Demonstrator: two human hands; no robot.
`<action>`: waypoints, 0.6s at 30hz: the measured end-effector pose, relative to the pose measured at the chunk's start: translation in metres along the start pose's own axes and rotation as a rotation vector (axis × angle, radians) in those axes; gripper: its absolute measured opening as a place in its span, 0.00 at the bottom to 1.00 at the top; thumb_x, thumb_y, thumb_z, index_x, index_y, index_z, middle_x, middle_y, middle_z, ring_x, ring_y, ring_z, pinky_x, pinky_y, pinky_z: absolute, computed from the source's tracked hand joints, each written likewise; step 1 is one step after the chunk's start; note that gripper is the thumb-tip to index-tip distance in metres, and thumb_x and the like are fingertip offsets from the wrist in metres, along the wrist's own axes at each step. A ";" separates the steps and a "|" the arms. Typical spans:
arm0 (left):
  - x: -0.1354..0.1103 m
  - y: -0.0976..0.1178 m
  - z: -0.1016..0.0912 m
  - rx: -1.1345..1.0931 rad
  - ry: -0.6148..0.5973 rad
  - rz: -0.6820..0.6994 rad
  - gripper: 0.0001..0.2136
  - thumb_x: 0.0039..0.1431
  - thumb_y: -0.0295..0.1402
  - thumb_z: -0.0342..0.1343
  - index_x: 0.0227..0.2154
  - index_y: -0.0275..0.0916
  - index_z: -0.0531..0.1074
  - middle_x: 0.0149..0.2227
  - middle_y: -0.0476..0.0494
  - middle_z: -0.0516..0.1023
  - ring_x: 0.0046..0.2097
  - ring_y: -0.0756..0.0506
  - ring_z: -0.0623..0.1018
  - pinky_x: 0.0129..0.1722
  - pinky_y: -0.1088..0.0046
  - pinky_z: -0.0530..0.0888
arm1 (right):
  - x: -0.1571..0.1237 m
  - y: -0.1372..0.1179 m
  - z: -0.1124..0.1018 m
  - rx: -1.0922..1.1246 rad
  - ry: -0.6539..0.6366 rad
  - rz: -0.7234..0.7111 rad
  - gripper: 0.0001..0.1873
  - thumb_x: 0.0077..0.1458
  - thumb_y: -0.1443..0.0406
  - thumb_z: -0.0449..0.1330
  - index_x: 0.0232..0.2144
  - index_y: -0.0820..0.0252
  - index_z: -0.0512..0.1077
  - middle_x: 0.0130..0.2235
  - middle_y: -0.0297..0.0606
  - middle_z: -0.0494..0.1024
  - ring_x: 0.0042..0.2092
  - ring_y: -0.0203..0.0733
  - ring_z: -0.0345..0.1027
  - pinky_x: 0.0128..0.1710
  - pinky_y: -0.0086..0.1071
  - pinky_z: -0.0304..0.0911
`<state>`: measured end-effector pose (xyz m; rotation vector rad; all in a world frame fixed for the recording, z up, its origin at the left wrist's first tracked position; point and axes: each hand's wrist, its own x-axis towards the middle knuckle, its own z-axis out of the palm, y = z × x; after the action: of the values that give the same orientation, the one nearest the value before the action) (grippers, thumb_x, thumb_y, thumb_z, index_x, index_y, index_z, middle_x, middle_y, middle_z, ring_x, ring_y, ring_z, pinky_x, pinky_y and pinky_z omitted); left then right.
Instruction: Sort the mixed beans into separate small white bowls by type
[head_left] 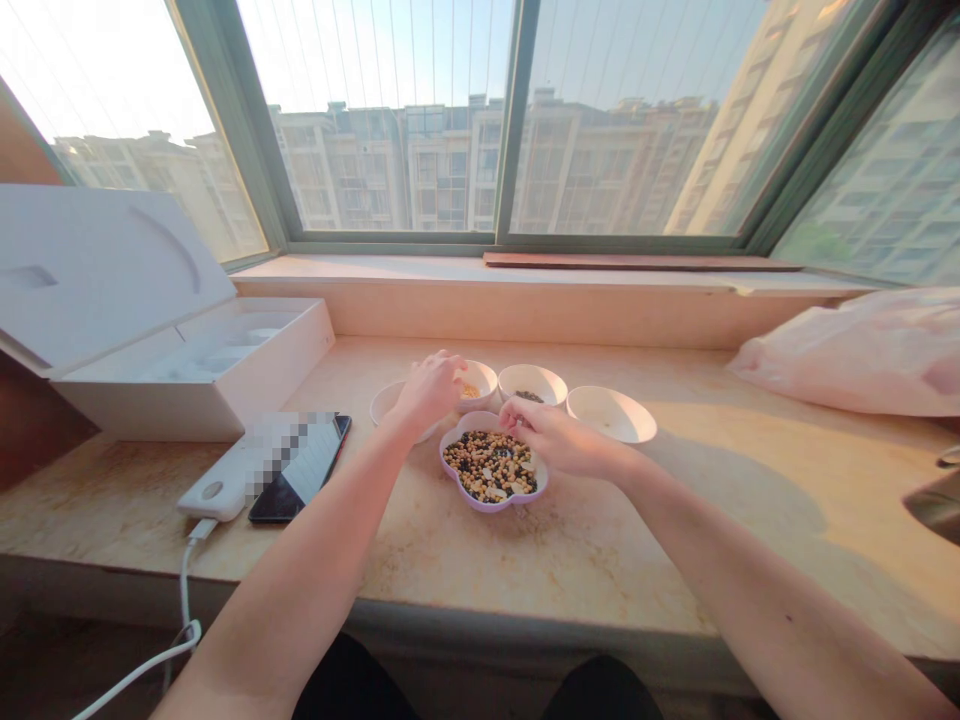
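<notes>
A lilac flower-shaped bowl (480, 506) stands in front of me with mixed black and tan beans (487, 465) and some flat white pieces in it. Over its right rear rim, my right hand (547, 435) has its fingers pinched together; whatever they hold is too small to make out. My left hand (433, 388) hovers at a round white bowl (480, 380) with tan beans, its fingers bent down and slightly apart. Partly behind the left wrist is another white bowl (384, 402). A bowl with dark beans (534, 383) and a pale bowl (611, 412) stand to the right.
At the left lie a dark phone (300, 480) and a white power bank (225, 475) with a cable (186, 590). Behind them an open white box (277, 370) stands by the window. A pinkish plastic bag (855, 350) rests at the right rear of the stone counter (420, 550).
</notes>
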<state>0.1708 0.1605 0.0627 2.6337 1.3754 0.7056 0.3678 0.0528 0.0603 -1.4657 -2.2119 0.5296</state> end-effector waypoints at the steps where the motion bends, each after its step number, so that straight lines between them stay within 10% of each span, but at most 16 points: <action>1: -0.001 0.002 -0.003 -0.010 0.005 0.019 0.16 0.63 0.26 0.48 0.50 0.37 0.76 0.52 0.37 0.77 0.52 0.41 0.76 0.54 0.65 0.70 | 0.000 0.000 -0.002 0.018 0.015 0.002 0.09 0.60 0.69 0.49 0.38 0.56 0.68 0.40 0.40 0.78 0.41 0.43 0.70 0.41 0.36 0.65; 10: -0.024 0.032 -0.022 -0.019 -0.362 0.301 0.10 0.63 0.28 0.50 0.35 0.39 0.78 0.34 0.45 0.80 0.36 0.48 0.76 0.37 0.74 0.71 | 0.011 0.029 -0.014 -0.144 0.393 0.212 0.05 0.61 0.68 0.49 0.36 0.55 0.65 0.39 0.42 0.77 0.40 0.45 0.70 0.39 0.36 0.62; 18: -0.032 0.047 -0.012 0.159 -0.540 0.463 0.09 0.60 0.27 0.52 0.36 0.36 0.78 0.41 0.41 0.80 0.41 0.45 0.78 0.39 0.72 0.72 | 0.020 0.050 -0.012 -0.386 0.366 0.198 0.07 0.63 0.68 0.48 0.38 0.56 0.66 0.42 0.42 0.75 0.35 0.44 0.68 0.32 0.35 0.57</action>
<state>0.1857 0.1058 0.0756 2.9748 0.7092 -0.1135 0.4051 0.0901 0.0462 -1.8168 -1.9568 -0.1179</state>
